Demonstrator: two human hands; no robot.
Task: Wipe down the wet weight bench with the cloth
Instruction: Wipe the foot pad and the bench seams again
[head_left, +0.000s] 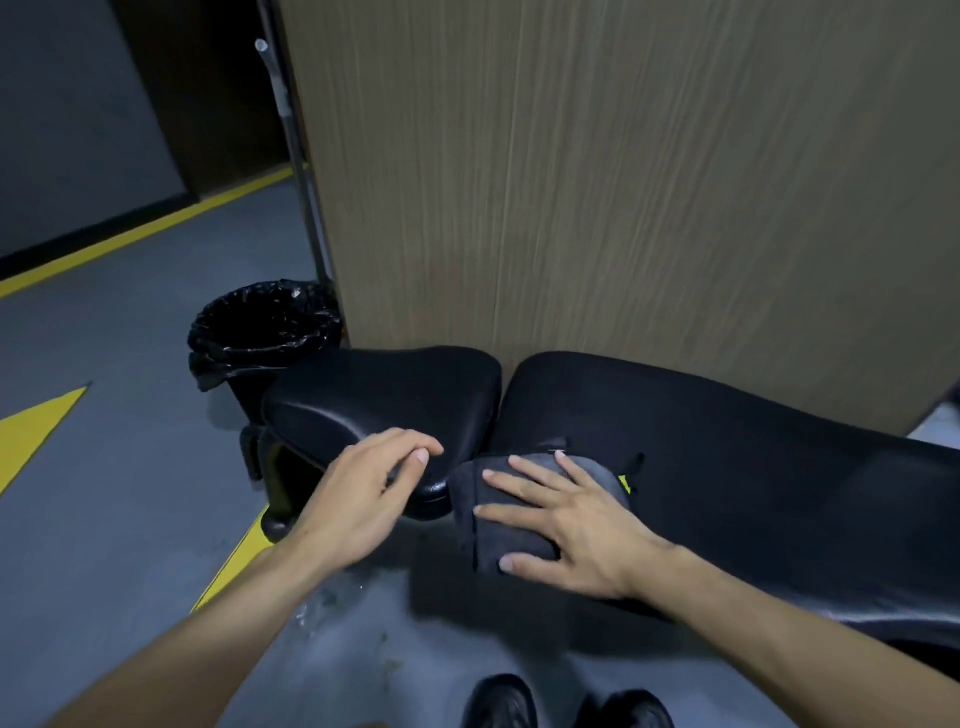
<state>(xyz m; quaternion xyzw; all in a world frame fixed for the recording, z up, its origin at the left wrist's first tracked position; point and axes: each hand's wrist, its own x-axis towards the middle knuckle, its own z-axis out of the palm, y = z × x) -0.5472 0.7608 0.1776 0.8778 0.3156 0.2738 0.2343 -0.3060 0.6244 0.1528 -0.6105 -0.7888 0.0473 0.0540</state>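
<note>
Two pads make up the weight bench (727, 457), and my cloth (519, 519) sits folded at the near edge of the long back pad (753, 467), just beside the gap to the seat pad (379, 400). My right hand (571, 525) lies flat on the cloth, fingers spread and pressing down, not pinching. My left hand (363, 493) rests on the near edge of the seat pad, fingers loosely curled and holding nothing. The back pad's long axis runs away to my right, so I judge the right hand is the one to sweep that way; open room lies along it. A wooden panel (623, 208) bounds the far edge, and a lined bin (260, 332) stands beyond the seat's far left corner.
</note>
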